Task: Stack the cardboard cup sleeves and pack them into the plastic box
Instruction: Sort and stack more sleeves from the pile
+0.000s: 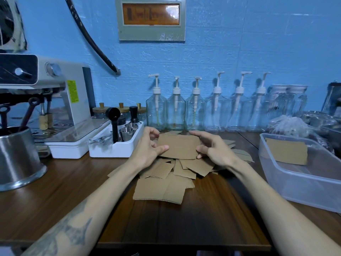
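Above the loose pile (166, 174), left hand (147, 147) and right hand (212, 148) pinch 1 sleeve (179, 146).

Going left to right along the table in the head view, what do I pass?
Steel pot → white tray → left hand → held sleeve → right hand → plastic box.

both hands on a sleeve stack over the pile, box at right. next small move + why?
Probably square the held stack, then carry it right to the plastic box. The left hand and right hand pinch its two ends above the loose sleeves, and the box already holds a stack of sleeves.
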`<action>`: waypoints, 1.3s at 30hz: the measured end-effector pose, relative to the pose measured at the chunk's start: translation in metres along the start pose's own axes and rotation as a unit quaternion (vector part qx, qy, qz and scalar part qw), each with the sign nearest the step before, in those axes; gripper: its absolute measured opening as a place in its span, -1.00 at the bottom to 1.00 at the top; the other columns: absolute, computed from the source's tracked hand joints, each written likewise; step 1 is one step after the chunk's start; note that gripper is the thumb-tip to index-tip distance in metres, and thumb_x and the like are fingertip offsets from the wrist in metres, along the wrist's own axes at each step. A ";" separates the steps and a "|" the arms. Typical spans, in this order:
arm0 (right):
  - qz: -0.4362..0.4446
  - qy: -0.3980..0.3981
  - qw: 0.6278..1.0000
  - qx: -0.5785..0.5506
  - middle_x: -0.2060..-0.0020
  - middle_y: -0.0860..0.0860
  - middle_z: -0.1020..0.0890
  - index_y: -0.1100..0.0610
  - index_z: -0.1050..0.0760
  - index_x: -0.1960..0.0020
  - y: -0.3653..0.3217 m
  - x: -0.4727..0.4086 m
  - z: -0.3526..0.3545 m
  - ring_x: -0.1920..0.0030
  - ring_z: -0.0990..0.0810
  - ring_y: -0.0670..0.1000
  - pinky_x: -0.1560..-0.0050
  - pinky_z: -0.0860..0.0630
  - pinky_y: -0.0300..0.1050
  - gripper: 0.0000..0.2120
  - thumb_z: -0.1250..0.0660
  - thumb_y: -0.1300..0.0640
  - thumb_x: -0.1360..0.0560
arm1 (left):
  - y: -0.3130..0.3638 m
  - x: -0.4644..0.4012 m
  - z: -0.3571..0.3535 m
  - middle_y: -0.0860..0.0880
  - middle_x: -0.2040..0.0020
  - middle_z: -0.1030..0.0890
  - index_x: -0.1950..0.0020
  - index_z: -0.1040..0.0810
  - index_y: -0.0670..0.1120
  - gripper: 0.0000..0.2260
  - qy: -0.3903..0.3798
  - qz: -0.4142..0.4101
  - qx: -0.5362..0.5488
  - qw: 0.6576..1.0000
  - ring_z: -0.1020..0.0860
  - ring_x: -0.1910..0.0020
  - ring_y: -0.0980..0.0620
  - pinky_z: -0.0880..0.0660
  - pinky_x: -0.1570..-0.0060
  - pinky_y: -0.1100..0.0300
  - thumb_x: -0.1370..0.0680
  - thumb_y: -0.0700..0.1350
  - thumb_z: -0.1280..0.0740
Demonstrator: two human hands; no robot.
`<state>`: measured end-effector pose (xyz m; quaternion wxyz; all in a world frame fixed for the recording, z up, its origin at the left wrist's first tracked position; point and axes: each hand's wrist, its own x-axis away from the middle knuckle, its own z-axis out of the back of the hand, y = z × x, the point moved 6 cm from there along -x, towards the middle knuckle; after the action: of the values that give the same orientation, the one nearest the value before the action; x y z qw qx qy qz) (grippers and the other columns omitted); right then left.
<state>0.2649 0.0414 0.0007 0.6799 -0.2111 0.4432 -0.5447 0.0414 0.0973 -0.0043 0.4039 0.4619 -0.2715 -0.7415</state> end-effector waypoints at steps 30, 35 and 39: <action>0.034 0.052 0.998 0.030 0.22 -0.24 -0.59 -0.20 -0.56 -0.26 -0.005 0.007 -0.001 0.21 -0.53 -0.17 -0.08 -0.54 -0.06 -0.58 -0.43 0.21 -0.52 | -0.005 0.012 0.024 0.07 -0.11 -0.53 -0.28 -0.54 0.02 -0.72 -0.039 -0.065 -0.178 0.981 -0.51 -0.02 0.16 -0.48 -0.15 0.13 -0.59 0.04 -0.33; 0.030 0.049 0.998 0.018 0.22 -0.18 -0.60 -0.19 -0.55 -0.25 -0.014 0.016 -0.002 0.27 -0.55 -0.16 0.07 -0.50 -0.17 -0.59 -0.42 0.23 -0.53 | -0.007 0.028 0.041 0.13 -0.07 -0.48 -0.22 -0.57 0.03 -0.73 -0.045 -0.071 -0.250 0.965 -0.47 -0.09 0.07 -0.45 -0.14 0.07 -0.60 0.10 -0.29; 0.024 0.048 0.998 0.013 0.11 -0.06 -0.65 -0.34 -0.52 -0.14 -0.013 0.018 0.000 0.26 -0.58 -0.10 0.10 -0.51 -0.15 -0.56 -0.41 0.22 -0.53 | -0.012 0.043 0.060 0.08 -0.11 -0.47 -0.22 -0.55 0.04 -0.63 -0.006 -0.039 -0.318 0.947 -0.45 -0.17 0.02 -0.45 -0.11 0.05 -0.57 0.25 -0.22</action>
<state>0.2580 0.0202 0.0041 0.6730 -0.1652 0.4735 -0.5437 -0.0278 0.0687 -0.0077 0.4987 0.3154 -0.0055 -0.8073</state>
